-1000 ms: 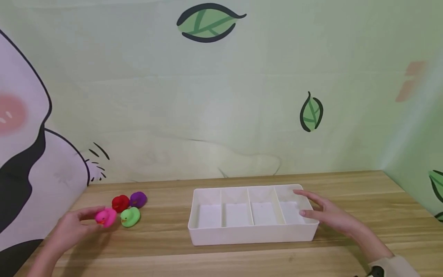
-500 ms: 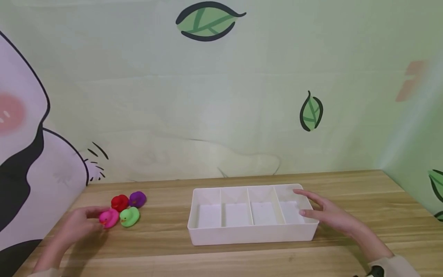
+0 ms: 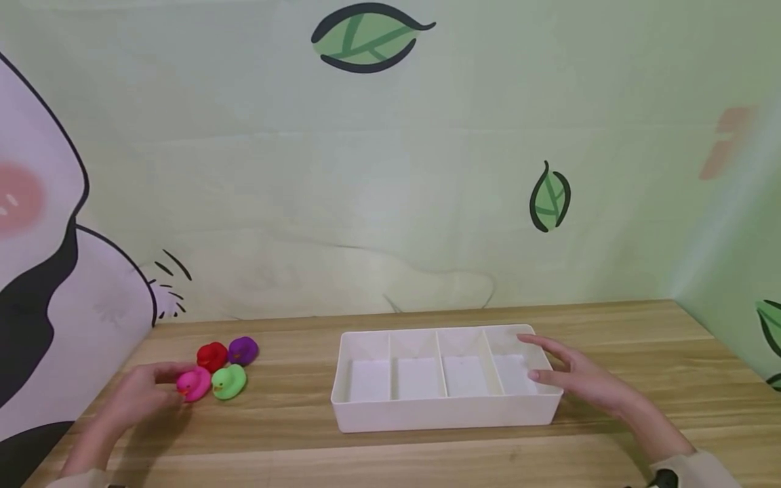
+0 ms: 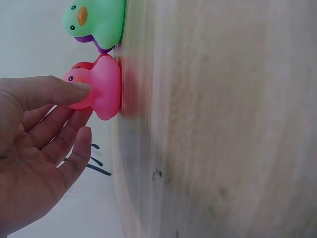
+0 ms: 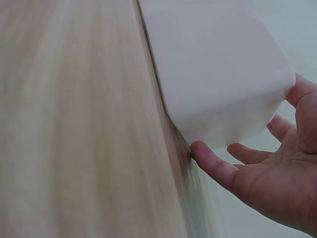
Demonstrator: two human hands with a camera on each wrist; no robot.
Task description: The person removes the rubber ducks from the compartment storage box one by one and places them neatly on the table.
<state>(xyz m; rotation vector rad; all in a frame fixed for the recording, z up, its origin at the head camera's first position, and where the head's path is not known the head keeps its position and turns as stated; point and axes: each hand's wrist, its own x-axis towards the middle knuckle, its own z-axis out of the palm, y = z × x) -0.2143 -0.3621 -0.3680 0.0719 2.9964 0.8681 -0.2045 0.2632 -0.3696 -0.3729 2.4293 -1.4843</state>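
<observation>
In the head view, my left hand [image 3: 137,398] pinches a pink rubber duck [image 3: 194,384] standing on the table at the left. The left wrist view shows the thumb [image 4: 77,91] against the duck's head, fingers on its other side. A green rubber duck [image 3: 229,381] sits right beside it, with a red duck [image 3: 211,356] and a purple duck [image 3: 243,350] behind. My right hand [image 3: 594,384] holds the right end of a white divided box [image 3: 448,411], thumb and index finger over its rim. In the right wrist view other fingers [image 5: 213,163] touch the box's outer end.
The box's compartments hold nothing visible. Wooden tabletop [image 3: 293,434] lies between the ducks and the box. A printed backdrop [image 3: 390,169] with leaves rises behind the table, and another panel [image 3: 744,271] stands along the right side.
My left hand has moved slightly right with the pink duck, lowering it to the table beside the green and red ducks. The right hand and the box have stayed in place.
</observation>
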